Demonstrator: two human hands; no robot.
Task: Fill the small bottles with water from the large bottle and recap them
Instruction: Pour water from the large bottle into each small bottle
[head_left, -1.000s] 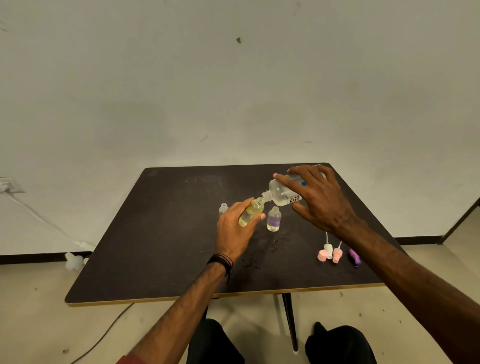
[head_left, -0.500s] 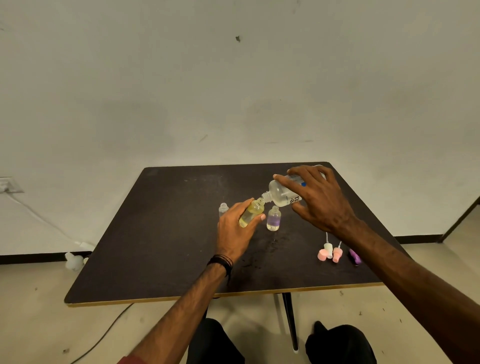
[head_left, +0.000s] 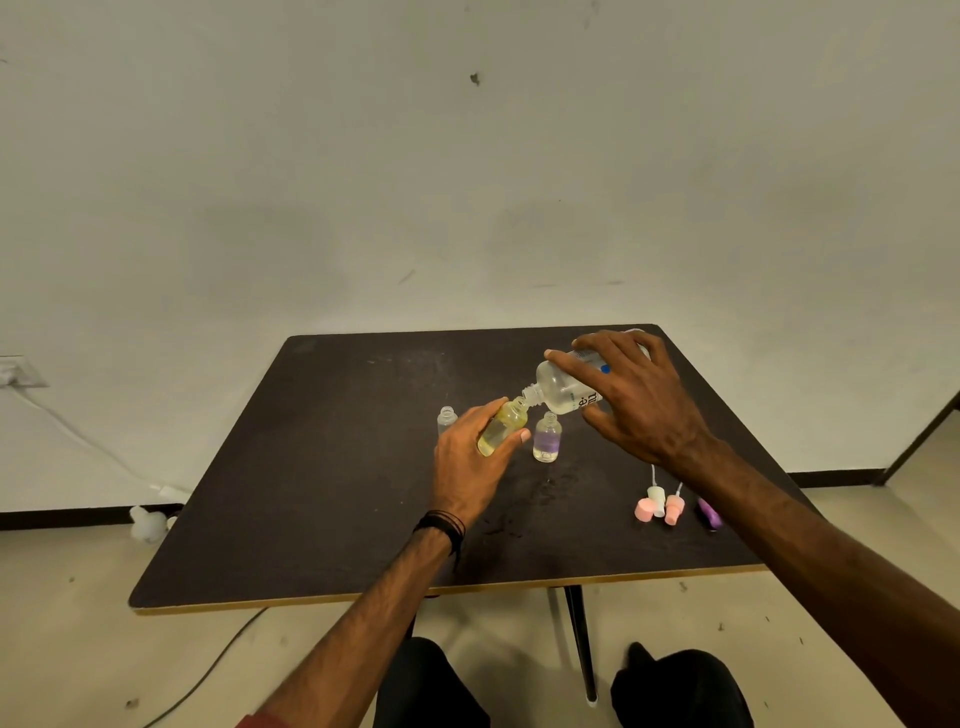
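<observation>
dark matte table (head_left: 322, 467) first, flat and a bit scuffed, with what looks like wet specks just below the left hand's knuckles, hard to be sure from this angle. the large bottle (head_left: 563, 387) is clear soft-looking plastic, tipped nearly sideways, right hand (head_left: 639, 405) draped over it with fingers spread wide around the body and the thumb underneath. its neck sits right at the mouth of the yellow bottle (head_left: 501, 428), which the left hand (head_left: 467, 457) holds off the table at a tilt, pinched between thumb and curled fingers.

big risk imo: both necks are tiny and both bottles are in the air, so any wobble sends water down the outside and over the fingers. squeeze the big one too hard and it overshoots fast.

the purple bottle (head_left: 547, 439) stands upright just right of the left thumb, uncapped, easy to knock. a clear bottle (head_left: 447, 420) stands just past the left fingertips. the pink and white caps (head_left: 658, 506) lie under the right wrist, small, round and rolly, with a purple cap (head_left: 709, 513) beside them.
</observation>
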